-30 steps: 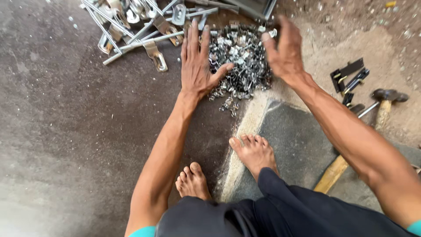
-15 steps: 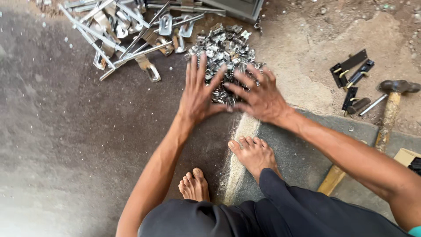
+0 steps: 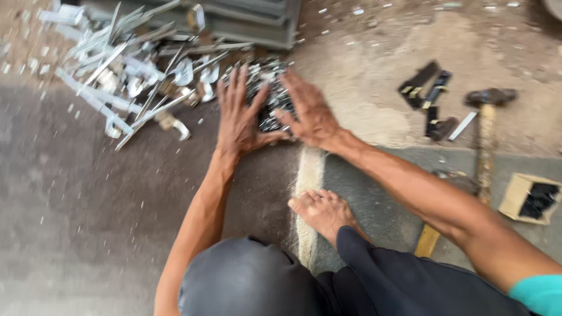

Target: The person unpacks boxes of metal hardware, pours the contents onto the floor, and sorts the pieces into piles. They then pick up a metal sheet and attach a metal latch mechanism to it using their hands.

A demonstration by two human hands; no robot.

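Both hands lay flat on a heap of small metal bits (image 3: pixel 268 93) at about 12 o'clock from the person. The left hand (image 3: pixel 239 114) was spread, fingers fanned toward 12, its palm on the heap's 9 o'clock edge and its thumb pointing to 3. The right hand (image 3: pixel 309 111) was also spread, pressing the heap's 3 o'clock side, its fingers angled toward 10. Neither hand pinched anything; the bits showed in the gap between them.

A pile of long metal strips (image 3: pixel 126 76) lay at 10 o'clock of the heap. A hammer (image 3: pixel 485 134) and dark clips (image 3: pixel 427 93) sat well off at 3 o'clock, with a small box (image 3: pixel 530 198) toward 4. A bare foot (image 3: pixel 322 212) rested at 6 o'clock.
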